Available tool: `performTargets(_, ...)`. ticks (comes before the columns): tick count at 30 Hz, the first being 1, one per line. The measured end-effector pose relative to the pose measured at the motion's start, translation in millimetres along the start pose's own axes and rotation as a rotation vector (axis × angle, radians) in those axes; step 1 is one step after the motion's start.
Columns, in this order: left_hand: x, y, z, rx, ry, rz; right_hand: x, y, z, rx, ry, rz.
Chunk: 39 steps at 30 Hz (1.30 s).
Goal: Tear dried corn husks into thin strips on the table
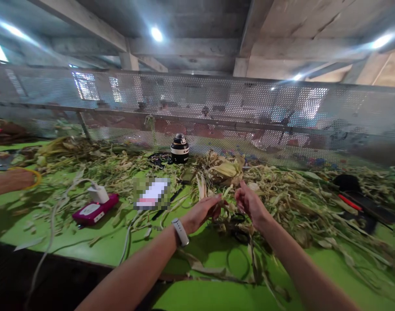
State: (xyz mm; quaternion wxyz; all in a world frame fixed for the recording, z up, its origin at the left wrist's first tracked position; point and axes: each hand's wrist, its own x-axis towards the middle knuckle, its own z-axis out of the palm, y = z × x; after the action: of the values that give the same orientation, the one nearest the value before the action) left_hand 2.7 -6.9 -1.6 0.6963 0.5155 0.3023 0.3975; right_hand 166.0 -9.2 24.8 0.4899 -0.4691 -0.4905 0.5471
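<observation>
Both my hands are stretched out over a green table [217,255] strewn with dry corn husks [281,194]. My left hand [205,211], with a white band on its wrist, pinches a strip of husk with closed fingers. My right hand [249,203] is close beside it, fingers curled on the same bunch of husk strips, which hang down towards the table. A heap of husks with a yellowish cob [228,169] lies just beyond the hands.
A magenta power bank with a white charger [95,207] and a cable lies at left, a blurred phone [152,193] beside it. A black-and-white jar [179,149] stands by the perforated metal fence [217,108]. Another person's arm [9,181] rests far left. Red-handled tool [349,202] at right.
</observation>
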Motion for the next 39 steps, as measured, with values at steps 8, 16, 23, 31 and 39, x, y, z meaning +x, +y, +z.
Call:
performTargets(8,0.8,0.8,0.3,-0.129,-0.098,0.013,1.6,8.6,1.8,-0.559,0.047,-0.322)
performTargets(16,0.8,0.9,2.2,-0.062,-0.017,0.105,-7.3,7.7,13.5,-0.842,0.041,-0.539)
performTargets(23,1.1,1.6,1.9,-0.192,-0.025,0.121,-10.2,5.7,12.0,-0.733,0.103,-0.509)
performTargets(31,5.9,-1.1,0.1,-0.205,0.163,0.217,-15.6,-0.3,9.8,-0.728,0.057,-0.352)
performTargets(39,1.6,4.5,6.9,-0.047,0.319,0.259,-16.6,9.6,18.8,-0.878,-0.098,-0.456)
